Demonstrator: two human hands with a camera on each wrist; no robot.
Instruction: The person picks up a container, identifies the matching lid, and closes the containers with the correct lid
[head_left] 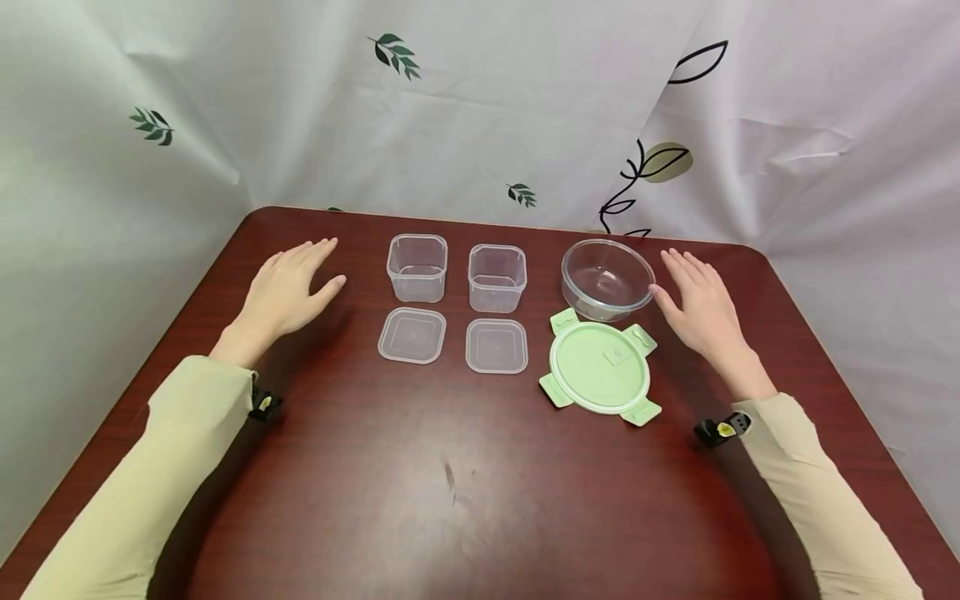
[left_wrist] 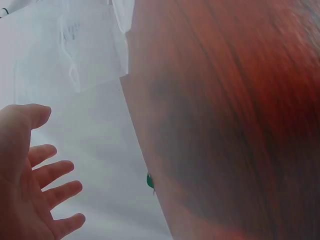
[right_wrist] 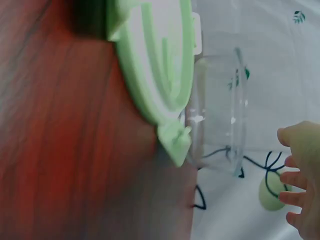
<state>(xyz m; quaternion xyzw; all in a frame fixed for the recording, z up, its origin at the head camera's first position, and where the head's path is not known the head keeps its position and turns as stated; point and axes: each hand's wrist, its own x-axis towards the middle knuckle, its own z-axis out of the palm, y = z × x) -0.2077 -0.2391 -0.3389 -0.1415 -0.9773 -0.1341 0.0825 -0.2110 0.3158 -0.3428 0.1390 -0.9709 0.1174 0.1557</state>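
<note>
In the head view my left hand (head_left: 283, 287) hovers at the table's left side, fingers extended and thumb apart, holding nothing. Nearest to it are a clear square container (head_left: 417, 279) and a flat clear lid (head_left: 412, 336) in front of that container. A second square container (head_left: 497, 292) stands to the right, with its own lid (head_left: 497, 346) before it. My right hand (head_left: 699, 304) is empty, fingers stretched, just right of a round glass bowl (head_left: 607, 287). A green round lid (head_left: 600, 367) with flaps lies in front of the bowl, apart from my fingers.
The dark red wooden table (head_left: 450, 483) has a back edge against a white curtain (head_left: 480, 108) printed with leaves. Curtain fabric also hangs at both sides. Black wrist cameras (head_left: 264, 403) are strapped at both cuffs.
</note>
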